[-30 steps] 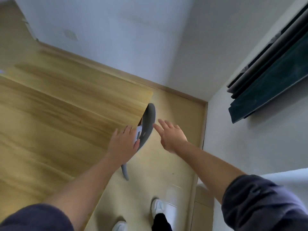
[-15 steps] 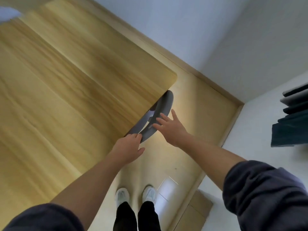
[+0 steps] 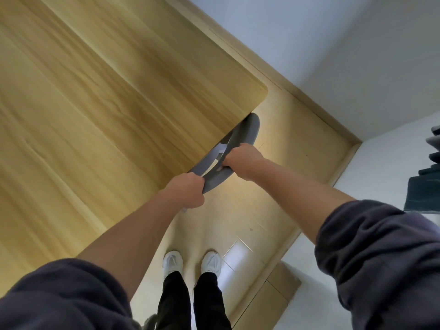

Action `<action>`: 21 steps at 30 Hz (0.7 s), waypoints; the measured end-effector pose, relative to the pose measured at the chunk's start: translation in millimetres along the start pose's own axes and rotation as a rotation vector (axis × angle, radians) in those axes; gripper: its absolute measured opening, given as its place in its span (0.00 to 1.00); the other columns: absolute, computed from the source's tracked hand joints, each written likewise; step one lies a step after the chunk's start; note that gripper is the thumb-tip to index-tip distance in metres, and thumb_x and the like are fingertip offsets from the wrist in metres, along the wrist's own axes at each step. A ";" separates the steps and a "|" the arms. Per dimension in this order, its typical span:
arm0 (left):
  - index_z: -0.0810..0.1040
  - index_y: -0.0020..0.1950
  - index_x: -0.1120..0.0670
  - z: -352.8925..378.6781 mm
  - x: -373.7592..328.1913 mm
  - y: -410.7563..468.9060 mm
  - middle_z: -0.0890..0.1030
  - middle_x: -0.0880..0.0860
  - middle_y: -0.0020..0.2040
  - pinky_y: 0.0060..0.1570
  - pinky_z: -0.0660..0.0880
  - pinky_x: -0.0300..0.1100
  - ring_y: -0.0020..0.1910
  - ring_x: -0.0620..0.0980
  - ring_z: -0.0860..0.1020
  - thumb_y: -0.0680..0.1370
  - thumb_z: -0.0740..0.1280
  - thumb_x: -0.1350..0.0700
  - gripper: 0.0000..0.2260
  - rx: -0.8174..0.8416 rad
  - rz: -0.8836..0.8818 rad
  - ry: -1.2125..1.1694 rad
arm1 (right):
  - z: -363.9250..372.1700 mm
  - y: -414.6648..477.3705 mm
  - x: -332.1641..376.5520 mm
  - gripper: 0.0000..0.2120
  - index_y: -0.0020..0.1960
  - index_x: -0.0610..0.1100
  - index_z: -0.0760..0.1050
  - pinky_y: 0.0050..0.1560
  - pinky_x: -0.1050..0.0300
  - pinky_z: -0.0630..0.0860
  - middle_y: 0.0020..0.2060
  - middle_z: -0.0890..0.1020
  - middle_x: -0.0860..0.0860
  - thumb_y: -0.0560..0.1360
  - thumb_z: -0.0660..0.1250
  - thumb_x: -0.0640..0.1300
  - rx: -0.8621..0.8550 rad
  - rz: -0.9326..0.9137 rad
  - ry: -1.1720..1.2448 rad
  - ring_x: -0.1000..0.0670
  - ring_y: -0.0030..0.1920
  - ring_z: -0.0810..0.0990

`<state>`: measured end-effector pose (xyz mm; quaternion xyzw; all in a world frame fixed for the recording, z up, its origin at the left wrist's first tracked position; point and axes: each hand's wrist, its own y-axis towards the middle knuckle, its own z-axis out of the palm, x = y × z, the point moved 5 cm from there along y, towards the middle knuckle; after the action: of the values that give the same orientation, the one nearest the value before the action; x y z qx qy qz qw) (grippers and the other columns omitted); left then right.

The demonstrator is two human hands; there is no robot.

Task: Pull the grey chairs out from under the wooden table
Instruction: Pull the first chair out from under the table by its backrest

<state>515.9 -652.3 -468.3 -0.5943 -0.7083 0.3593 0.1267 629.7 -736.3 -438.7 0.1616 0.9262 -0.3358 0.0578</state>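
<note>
A grey chair (image 3: 247, 129) is tucked under the right edge of the wooden table (image 3: 107, 103); only its curved backrest and a sliver of seat show past the tabletop. My left hand (image 3: 187, 190) is closed around the near end of the backrest. My right hand (image 3: 240, 158) grips the middle of the backrest, fingers curled over its inner edge. The chair's legs and most of its seat are hidden under the table.
My feet in white shoes (image 3: 190, 262) stand on the pale wooden floor (image 3: 285, 163) right behind the chair. White walls with a wooden skirting board (image 3: 309, 106) close the corner beyond. Dark curtains (image 3: 423, 186) hang at the right.
Both hands went from hovering open near the backrest to closing on it. The view tilted down, bringing my feet into sight.
</note>
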 end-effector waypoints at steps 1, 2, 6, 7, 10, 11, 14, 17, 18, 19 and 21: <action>0.66 0.35 0.53 0.5 0.2 0.5 0.73 0.50 0.30 0.30 0.68 0.39 0.29 0.47 0.72 0.72 0.67 0.57 0.11 0.002 0.003 -0.006 | -0.3 -0.3 -0.5 0.17 0.61 0.51 0.79 0.49 0.56 0.73 0.47 0.84 0.51 0.77 0.63 0.36 0.002 0.004 0.001 0.48 0.47 0.82; 0.67 0.36 0.53 1.0 0.5 0.2 0.74 0.51 0.31 0.29 0.68 0.39 0.29 0.48 0.73 0.72 0.67 0.57 0.09 0.008 0.005 -0.014 | -0.3 -1.4 -0.9 0.17 0.61 0.51 0.79 0.47 0.56 0.73 0.46 0.84 0.51 0.77 0.63 0.36 0.003 0.008 0.001 0.47 0.43 0.81; 0.74 0.43 0.57 3.8 -3.4 -2.3 0.81 0.54 0.36 0.28 0.71 0.38 0.33 0.52 0.80 0.71 0.67 0.57 0.05 0.057 0.033 -0.029 | 3.8 -11.5 -1.0 0.17 0.61 0.51 0.79 0.38 0.56 0.67 0.44 0.83 0.51 0.77 0.63 0.36 0.031 0.016 0.016 0.47 0.38 0.75; 0.75 0.44 0.57 4.8 -6.7 -3.2 0.82 0.54 0.37 0.29 0.71 0.38 0.34 0.52 0.80 0.70 0.67 0.57 0.06 0.060 0.048 -0.025 | 6.0 -15.2 -1.6 0.18 0.61 0.52 0.79 0.39 0.56 0.67 0.43 0.82 0.51 0.77 0.63 0.36 0.035 0.017 0.025 0.47 0.39 0.76; 0.77 0.46 0.59 8.7 -23.6 -6.4 0.80 0.54 0.37 0.28 0.69 0.38 0.34 0.53 0.78 0.69 0.65 0.58 0.08 0.046 0.097 0.005 | 14.9 -29.4 -5.0 0.20 0.64 0.54 0.77 0.41 0.56 0.68 0.44 0.82 0.52 0.77 0.62 0.36 0.041 0.005 0.055 0.46 0.40 0.75; 0.77 0.47 0.59 10.6 -29.1 -7.6 0.78 0.54 0.36 0.27 0.67 0.37 0.33 0.53 0.76 0.69 0.64 0.58 0.09 0.030 0.109 0.009 | 17.4 -33.0 -5.7 0.21 0.65 0.54 0.77 0.42 0.56 0.69 0.46 0.83 0.52 0.77 0.62 0.36 0.039 -0.008 0.058 0.46 0.41 0.76; 0.77 0.49 0.59 16.9 -51.3 -12.4 0.72 0.50 0.33 0.28 0.66 0.38 0.35 0.53 0.73 0.71 0.62 0.57 0.10 -0.004 0.158 0.024 | 28.9 -48.4 -10.1 0.22 0.66 0.54 0.76 0.50 0.54 0.76 0.50 0.83 0.52 0.77 0.62 0.36 0.046 -0.014 0.068 0.45 0.48 0.81; 0.77 0.51 0.58 22.9 -65.6 -18.0 0.71 0.49 0.34 0.35 0.70 0.41 0.36 0.53 0.74 0.72 0.62 0.56 0.10 -0.021 0.186 0.038 | 40.5 -57.3 -10.5 0.23 0.67 0.55 0.74 0.55 0.51 0.77 0.54 0.83 0.52 0.78 0.60 0.36 0.071 -0.020 0.056 0.45 0.52 0.81; 0.76 0.51 0.57 24.6 -67.5 -19.8 0.72 0.50 0.35 0.36 0.71 0.41 0.36 0.53 0.74 0.72 0.62 0.56 0.10 -0.034 0.187 0.039 | 43.5 -58.7 -9.9 0.23 0.67 0.55 0.74 0.57 0.52 0.75 0.55 0.82 0.52 0.78 0.60 0.36 0.072 -0.018 0.056 0.45 0.54 0.81; 0.75 0.51 0.57 26.2 -67.9 -21.8 0.73 0.50 0.36 0.36 0.72 0.41 0.37 0.53 0.74 0.73 0.62 0.56 0.09 -0.055 0.183 0.036 | 45.8 -59.3 -9.5 0.22 0.67 0.55 0.74 0.59 0.53 0.74 0.56 0.82 0.53 0.78 0.60 0.36 0.069 -0.018 0.058 0.46 0.55 0.80; 0.73 0.51 0.57 29.2 -65.4 -25.5 0.75 0.51 0.37 0.36 0.73 0.42 0.36 0.53 0.74 0.73 0.61 0.56 0.09 -0.111 0.182 0.032 | 49.2 -59.3 -10.4 0.21 0.67 0.55 0.74 0.60 0.55 0.71 0.58 0.82 0.54 0.78 0.60 0.37 0.051 -0.021 0.057 0.47 0.59 0.79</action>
<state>496.1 -724.7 -456.0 -0.6678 -0.6682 0.3198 0.0719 619.3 -813.4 -438.4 0.1629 0.9202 -0.3551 0.0237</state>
